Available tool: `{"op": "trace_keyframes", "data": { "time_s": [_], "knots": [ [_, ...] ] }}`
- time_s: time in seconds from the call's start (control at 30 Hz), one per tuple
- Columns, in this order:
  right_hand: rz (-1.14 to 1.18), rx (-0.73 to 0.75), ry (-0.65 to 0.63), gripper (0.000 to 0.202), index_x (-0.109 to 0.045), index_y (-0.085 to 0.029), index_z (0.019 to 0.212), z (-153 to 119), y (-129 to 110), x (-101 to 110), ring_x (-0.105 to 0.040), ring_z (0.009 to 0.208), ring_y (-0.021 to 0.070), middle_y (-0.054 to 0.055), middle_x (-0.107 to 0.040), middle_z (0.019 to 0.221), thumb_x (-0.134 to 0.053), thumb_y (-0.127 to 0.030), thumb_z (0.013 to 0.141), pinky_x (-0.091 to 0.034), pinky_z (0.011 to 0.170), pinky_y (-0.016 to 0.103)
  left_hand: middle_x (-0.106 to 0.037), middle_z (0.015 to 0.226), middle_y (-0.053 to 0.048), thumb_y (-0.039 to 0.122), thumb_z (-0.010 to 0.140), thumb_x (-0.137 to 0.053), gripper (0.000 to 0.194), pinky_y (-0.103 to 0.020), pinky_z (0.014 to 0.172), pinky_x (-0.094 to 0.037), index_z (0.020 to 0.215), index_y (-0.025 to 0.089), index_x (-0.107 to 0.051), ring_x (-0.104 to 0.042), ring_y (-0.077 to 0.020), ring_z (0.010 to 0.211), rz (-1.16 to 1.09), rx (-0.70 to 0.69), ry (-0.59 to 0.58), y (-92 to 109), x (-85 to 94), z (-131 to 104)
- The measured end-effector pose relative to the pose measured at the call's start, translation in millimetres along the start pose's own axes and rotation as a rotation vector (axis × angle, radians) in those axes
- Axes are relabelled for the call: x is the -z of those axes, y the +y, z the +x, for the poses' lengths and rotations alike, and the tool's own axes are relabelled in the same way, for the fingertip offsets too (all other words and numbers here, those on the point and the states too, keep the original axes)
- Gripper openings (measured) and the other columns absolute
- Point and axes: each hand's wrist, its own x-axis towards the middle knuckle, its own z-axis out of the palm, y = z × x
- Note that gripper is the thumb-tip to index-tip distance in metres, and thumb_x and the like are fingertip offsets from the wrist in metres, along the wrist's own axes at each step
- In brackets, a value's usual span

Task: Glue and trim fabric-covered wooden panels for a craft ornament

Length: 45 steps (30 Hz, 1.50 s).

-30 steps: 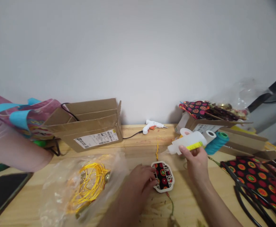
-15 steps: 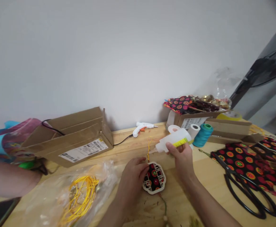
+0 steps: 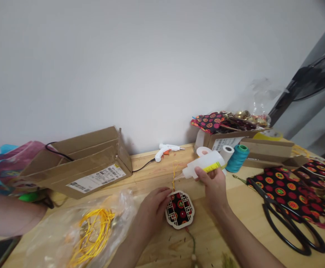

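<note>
My right hand grips a clear squeeze glue bottle with a yellow label, tilted so its thin nozzle points left near the yellow cord. Below it lies a scalloped ornament, with a pale lattice frame over black floral fabric. The cord rises from its top, and a green beaded string hangs from its bottom. My left hand has its fingers closed together at the ornament's upper left rim; the thumb is mostly hidden.
A white glue gun lies by the wall. Left are an open cardboard box, a plastic bag of yellow cord and another person's arm. Right are a teal thread spool, black scissors, floral fabric and a filled box.
My left fingers have drawn slightly left off the ornament's face, so more of its left side shows. The glue bottle stays nearly in place. The view has shifted slightly.
</note>
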Motion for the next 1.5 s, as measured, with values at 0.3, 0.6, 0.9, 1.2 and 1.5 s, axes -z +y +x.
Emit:
{"op": "trace_keyframes", "data": {
  "time_s": [0.3, 0.6, 0.9, 1.2, 1.5],
  "knots": [
    [-0.001, 0.007, -0.005, 0.06, -0.046, -0.02, 0.115, -2, -1, 0, -0.052, 0.067, 0.0133, 0.0, -0.058, 0.079, -0.07, -0.031, 0.062, -0.044, 0.051, 0.02, -0.044, 0.126, -0.022, 0.035, 0.075, -0.055, 0.041, -0.057, 0.084, -0.04, 0.115, 0.026, -0.053, -0.042, -0.0379, 0.114, 0.47, -0.273, 0.034, -7, -4.3, -18],
    [0.027, 0.006, -0.008, 0.061, -0.046, -0.021, 0.116, 0, 0, 0, -0.052, 0.067, 0.0118, -0.001, -0.059, 0.08, -0.071, -0.029, 0.061, -0.043, 0.051, 0.019, -0.042, 0.128, -0.022, 0.042, 0.074, -0.053, 0.049, -0.056, 0.085, -0.039, 0.12, 0.027, -0.047, -0.04, -0.0383, 0.116, 0.507, -0.229, 0.043, -8, -8.1, -21],
    [-0.022, 0.003, 0.011, 0.061, -0.046, -0.019, 0.116, -1, 0, 0, -0.053, 0.067, 0.0141, 0.0, -0.059, 0.078, -0.07, -0.031, 0.061, -0.044, 0.051, 0.021, -0.043, 0.128, -0.021, 0.044, 0.073, -0.053, 0.049, -0.056, 0.085, -0.04, 0.119, 0.026, -0.048, -0.04, -0.0378, 0.116, 0.497, -0.211, 0.051, -9, -8.7, -20],
    [-0.036, -0.005, 0.028, 0.059, -0.048, -0.018, 0.113, 0, 1, 1, -0.053, 0.067, 0.0143, 0.001, -0.059, 0.079, -0.07, -0.033, 0.06, -0.044, 0.05, 0.022, -0.042, 0.128, -0.019, 0.043, 0.079, -0.045, 0.046, -0.051, 0.087, -0.042, 0.12, 0.024, -0.046, -0.039, -0.0326, 0.117, 0.408, -0.245, 0.129, -20, -12.6, -26],
    [0.031, -0.018, 0.033, 0.056, -0.048, -0.021, 0.113, 1, 4, 1, -0.055, 0.072, 0.0148, 0.0, -0.059, 0.082, -0.069, -0.03, 0.062, -0.043, 0.05, 0.02, -0.042, 0.129, -0.021, 0.042, 0.078, -0.047, 0.046, -0.056, 0.087, -0.04, 0.12, 0.023, -0.047, -0.038, -0.0371, 0.117, 0.443, -0.161, 0.034, -8, -9.3, -24]
  ]
}}
